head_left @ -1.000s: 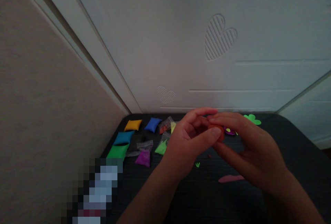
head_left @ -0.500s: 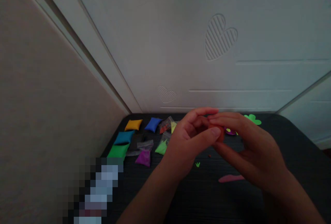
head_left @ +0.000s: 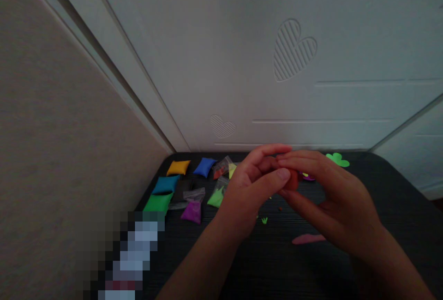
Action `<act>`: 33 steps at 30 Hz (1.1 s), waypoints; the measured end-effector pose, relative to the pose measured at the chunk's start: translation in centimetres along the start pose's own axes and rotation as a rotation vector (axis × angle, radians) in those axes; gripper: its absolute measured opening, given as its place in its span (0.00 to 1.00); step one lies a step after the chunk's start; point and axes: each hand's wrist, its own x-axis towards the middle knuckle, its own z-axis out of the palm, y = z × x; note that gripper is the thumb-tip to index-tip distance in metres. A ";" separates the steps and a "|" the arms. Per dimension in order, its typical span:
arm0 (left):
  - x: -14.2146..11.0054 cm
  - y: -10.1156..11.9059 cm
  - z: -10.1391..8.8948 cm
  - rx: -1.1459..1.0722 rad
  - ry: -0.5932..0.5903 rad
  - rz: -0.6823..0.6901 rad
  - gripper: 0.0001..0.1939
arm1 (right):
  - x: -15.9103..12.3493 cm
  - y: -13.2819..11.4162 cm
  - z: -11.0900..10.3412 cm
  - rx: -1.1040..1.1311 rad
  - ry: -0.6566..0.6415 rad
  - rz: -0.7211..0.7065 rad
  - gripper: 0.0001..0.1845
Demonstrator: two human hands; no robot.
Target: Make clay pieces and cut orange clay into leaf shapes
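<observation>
Between both hands, above the dark table, is a lump of orange-red modelling clay [head_left: 293, 180]. My left hand [head_left: 254, 184] presses its thumb against the clay's near left side, with the fingers curled behind. From the right, my right hand [head_left: 332, 194] pinches the clay between thumb and fingers, its fingertips meeting those of the left. Part of the lump is hidden by the fingers. Under the right hand lies a pink clay knife [head_left: 307, 239], its right end covered. A small light-green sprig-shaped piece [head_left: 265, 220] and a tiny reddish crumb [head_left: 280, 208] lie below the hands.
Clay packets are at the left: yellow [head_left: 178, 167], blue [head_left: 205, 167], teal [head_left: 166, 184], green [head_left: 158, 203], purple [head_left: 192, 211] and light green [head_left: 217, 196]. A bright green flower shape [head_left: 338, 159] lies at the back right, near a partly hidden purple piece [head_left: 308, 177]. A white panel [head_left: 221, 83] rises behind the table.
My left thumb has shifted slightly left across the clay, so more of the lump's front shows. Both hands keep hold of it in nearly the same place.
</observation>
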 end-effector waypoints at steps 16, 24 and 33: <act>0.1 0.0 -0.1 0.036 0.040 -0.022 0.15 | -0.1 0.0 0.1 0.004 -0.017 -0.003 0.20; 0.1 -0.1 0.0 0.049 0.040 -0.028 0.15 | -0.1 0.1 0.1 0.006 -0.036 0.024 0.19; 0.1 -0.2 0.0 0.122 0.042 0.015 0.14 | -0.1 0.4 0.4 0.012 -0.042 0.030 0.19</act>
